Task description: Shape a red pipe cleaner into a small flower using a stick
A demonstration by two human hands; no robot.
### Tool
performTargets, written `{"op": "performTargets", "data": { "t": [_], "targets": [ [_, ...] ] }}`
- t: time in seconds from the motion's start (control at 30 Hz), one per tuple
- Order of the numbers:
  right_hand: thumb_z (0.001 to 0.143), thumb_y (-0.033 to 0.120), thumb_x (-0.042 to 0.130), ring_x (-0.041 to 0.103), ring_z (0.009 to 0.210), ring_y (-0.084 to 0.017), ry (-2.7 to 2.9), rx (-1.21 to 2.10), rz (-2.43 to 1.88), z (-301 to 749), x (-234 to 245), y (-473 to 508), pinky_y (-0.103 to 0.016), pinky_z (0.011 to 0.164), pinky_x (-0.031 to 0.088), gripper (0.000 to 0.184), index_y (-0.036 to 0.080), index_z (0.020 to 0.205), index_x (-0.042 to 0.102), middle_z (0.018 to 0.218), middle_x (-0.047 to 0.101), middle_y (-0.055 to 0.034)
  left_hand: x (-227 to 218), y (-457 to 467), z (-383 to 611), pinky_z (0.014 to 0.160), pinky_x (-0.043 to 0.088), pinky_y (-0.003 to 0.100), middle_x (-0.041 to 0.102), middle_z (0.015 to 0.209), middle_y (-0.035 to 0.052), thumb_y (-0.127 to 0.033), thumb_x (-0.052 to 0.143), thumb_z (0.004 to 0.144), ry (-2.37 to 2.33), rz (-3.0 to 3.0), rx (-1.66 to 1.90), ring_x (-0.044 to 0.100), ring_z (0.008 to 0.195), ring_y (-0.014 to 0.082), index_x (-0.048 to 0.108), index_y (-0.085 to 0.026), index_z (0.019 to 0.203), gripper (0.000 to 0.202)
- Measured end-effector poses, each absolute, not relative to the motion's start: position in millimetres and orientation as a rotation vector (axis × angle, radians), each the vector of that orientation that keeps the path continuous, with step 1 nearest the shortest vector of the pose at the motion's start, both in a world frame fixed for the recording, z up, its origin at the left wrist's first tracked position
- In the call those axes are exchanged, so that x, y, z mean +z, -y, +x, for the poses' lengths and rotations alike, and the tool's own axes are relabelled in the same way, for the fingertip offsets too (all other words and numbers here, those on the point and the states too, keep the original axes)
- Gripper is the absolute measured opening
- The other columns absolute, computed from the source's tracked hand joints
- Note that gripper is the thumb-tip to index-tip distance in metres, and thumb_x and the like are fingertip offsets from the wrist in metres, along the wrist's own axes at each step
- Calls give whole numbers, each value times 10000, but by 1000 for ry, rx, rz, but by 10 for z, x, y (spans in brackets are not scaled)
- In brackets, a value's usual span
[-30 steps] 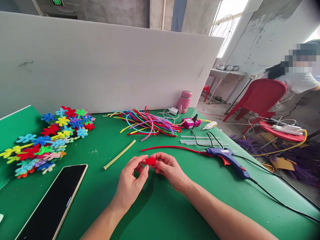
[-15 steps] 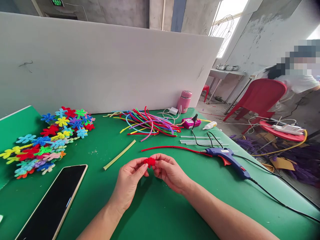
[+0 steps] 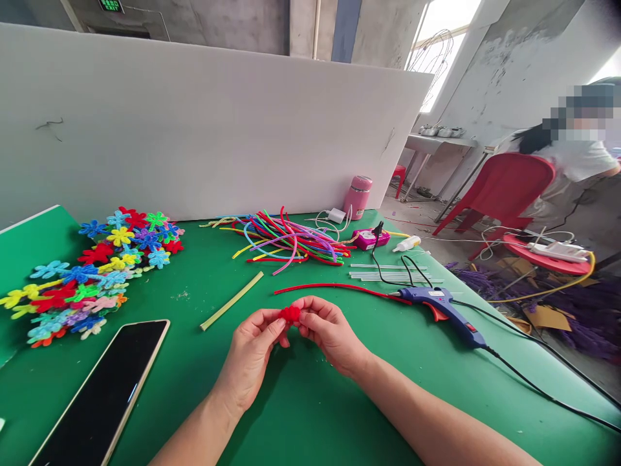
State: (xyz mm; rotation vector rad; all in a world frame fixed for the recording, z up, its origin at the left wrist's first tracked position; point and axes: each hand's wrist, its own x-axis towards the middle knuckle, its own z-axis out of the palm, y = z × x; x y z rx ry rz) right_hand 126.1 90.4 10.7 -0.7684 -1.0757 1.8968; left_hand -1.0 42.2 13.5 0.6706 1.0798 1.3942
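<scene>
My left hand (image 3: pixel 251 355) and my right hand (image 3: pixel 330 332) meet over the green table (image 3: pixel 310 401), both pinching a small red pipe-cleaner piece (image 3: pixel 291 314) between their fingertips. Just beyond the hands lies a long red pipe cleaner (image 3: pixel 334 287). A pale green stick (image 3: pixel 233 300) lies to the left of them. A blue glue gun (image 3: pixel 444 309) rests on the table to the right of my right hand.
Finished pipe-cleaner flowers (image 3: pixel 92 272) are heaped at the left, a bundle of coloured pipe cleaners (image 3: pixel 286 239) at the back. A phone (image 3: pixel 104 391) lies front left. Glue sticks (image 3: pixel 392 272), a pink bottle (image 3: pixel 358 196) and a white board (image 3: pixel 194 129) stand behind. Another person sits on a red chair (image 3: pixel 504 188).
My left fingers have closed in on the red piece, which shifted slightly. Nothing else on the table has moved.
</scene>
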Motion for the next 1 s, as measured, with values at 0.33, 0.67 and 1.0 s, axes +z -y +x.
{"op": "performTargets", "data": {
  "t": [0.33, 0.67, 1.0],
  "targets": [
    [677, 246, 644, 514, 599, -80, 1186, 1787, -732, 1255, 78, -894, -203, 577, 387, 112, 157, 734, 608, 660, 603, 12, 158, -438, -36, 559, 399, 190, 615, 622, 5, -198, 711, 594, -973, 583, 1375, 484, 535, 69, 651, -127, 702, 142],
    [663, 202, 660, 463, 520, -41, 962, 2024, -678, 1266, 81, -892, -173, 557, 352, 105, 143, 726, 601, 638, 605, 9, 179, -447, -27, 550, 399, 184, 614, 586, 17, -194, 745, 553, -947, 540, 1375, 472, 518, 63, 670, -112, 697, 182],
    [673, 186, 648, 455, 521, -44, 925, 2053, -665, 1260, 57, -894, -175, 562, 355, 74, 147, 726, 614, 635, 590, 8, 163, -443, -29, 548, 386, 203, 612, 625, 13, -192, 696, 619, -951, 609, 1402, 464, 522, 71, 658, -135, 740, 139]
  ]
}}
